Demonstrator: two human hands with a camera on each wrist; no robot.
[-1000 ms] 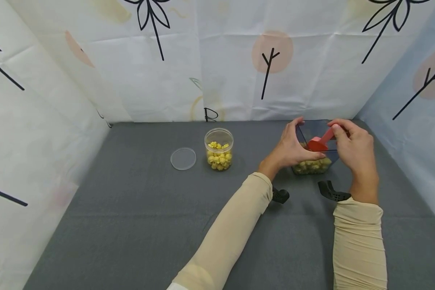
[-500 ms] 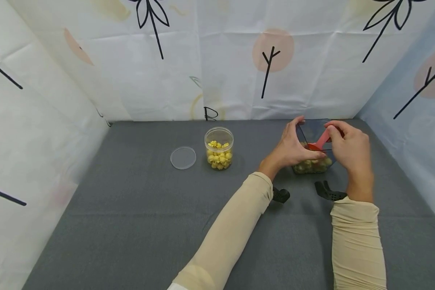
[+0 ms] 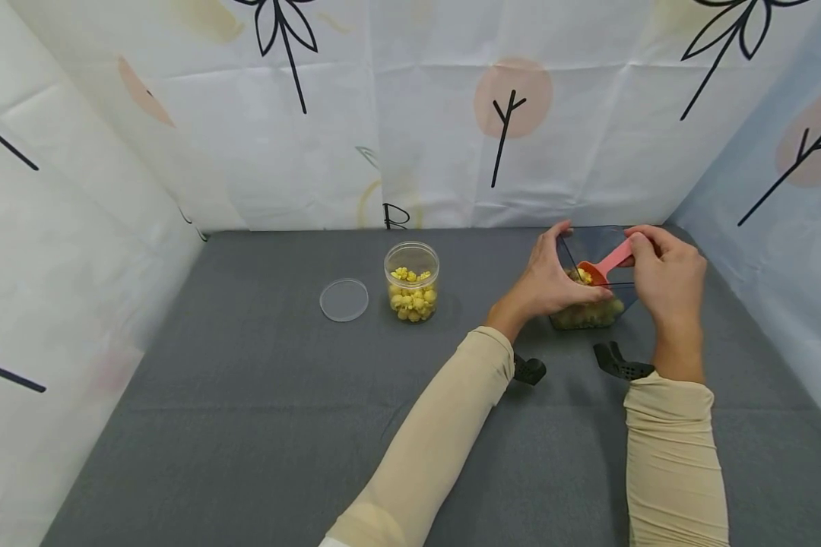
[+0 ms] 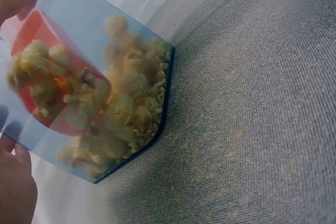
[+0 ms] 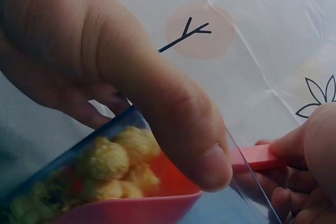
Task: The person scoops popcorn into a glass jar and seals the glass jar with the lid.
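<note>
**A:** From the left: a clear lid [image 3: 344, 299] lies flat on the grey cloth [image 3: 260, 395], and just beside it stands an open jar [image 3: 412, 282], partly filled with yellow puffs. What are the hands doing?

**B:** The left hand [image 3: 546, 278] curls around the near wall of a tinted tub [image 3: 591, 247], thumb on the side, fingers over the rim, gripping it. The right hand [image 3: 665, 275] pinches the handle of a red scoop [image 3: 602, 267], whose bowl sits inside the tub, heaped with puffs [image 4: 63, 85]. More puffs lie at the tub's bottom.

**A:** Where might it go wrong?

**B:** My guess is that the heaped load is the weak point. The jar stands well apart from the tub, so a tilt of the scoop on the way across could drop puffs onto the cloth. The left wrist view shows the tub leaning, so a loosened grip could let it rock.

**A:** Any brand or wording?

**B:** None on the jar, tub or scoop. The backdrop [image 3: 410, 114] carries only printed trees and flowers, plus a small black mark at its base that I cannot read.
</note>
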